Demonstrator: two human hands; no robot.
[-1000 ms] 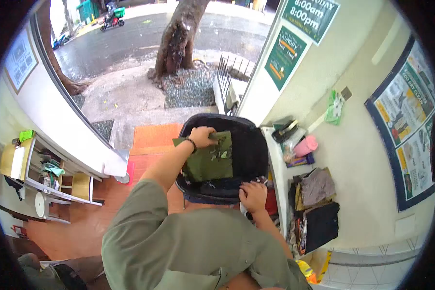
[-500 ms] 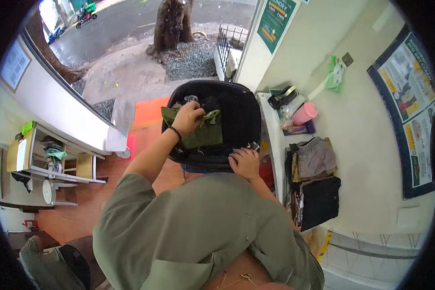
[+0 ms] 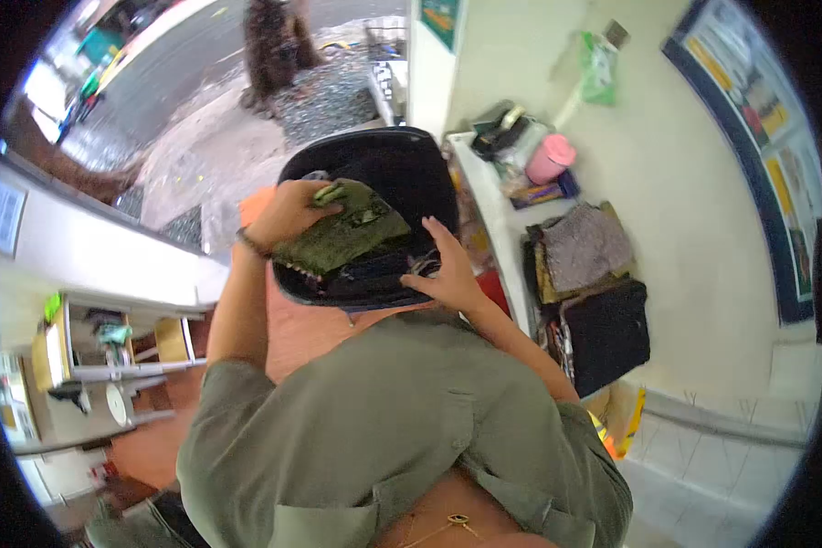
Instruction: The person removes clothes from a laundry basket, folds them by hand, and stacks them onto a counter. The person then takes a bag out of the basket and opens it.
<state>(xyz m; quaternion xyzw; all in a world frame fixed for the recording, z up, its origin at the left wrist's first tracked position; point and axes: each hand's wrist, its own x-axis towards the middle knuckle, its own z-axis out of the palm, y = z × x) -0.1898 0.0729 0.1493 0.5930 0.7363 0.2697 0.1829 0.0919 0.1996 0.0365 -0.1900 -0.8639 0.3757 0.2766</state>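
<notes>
My left hand (image 3: 297, 215), with a dark bead bracelet at the wrist, is closed on the upper left edge of a folded green cloth (image 3: 361, 228). The cloth lies tilted over the left part of a black basket (image 3: 393, 135), above other dark clothes. At the basket's right side my right hand (image 3: 449, 271) is open, thumb and fingers spread, over the rim and beside the dark clothes. Its palm faces the green cloth without touching it.
Right of the basket, a white shelf (image 3: 498, 215) bears a pink tumbler (image 3: 551, 159), a grey folded garment (image 3: 586, 242) and a black folded garment (image 3: 607, 335). A small desk (image 3: 110, 373) stands at the left. Beyond the doorway is a tree trunk (image 3: 274, 55).
The view has turned to the right. My left hand has gathered and tilted the green cloth, and my right hand has lifted from the basket's rim and opened wide.
</notes>
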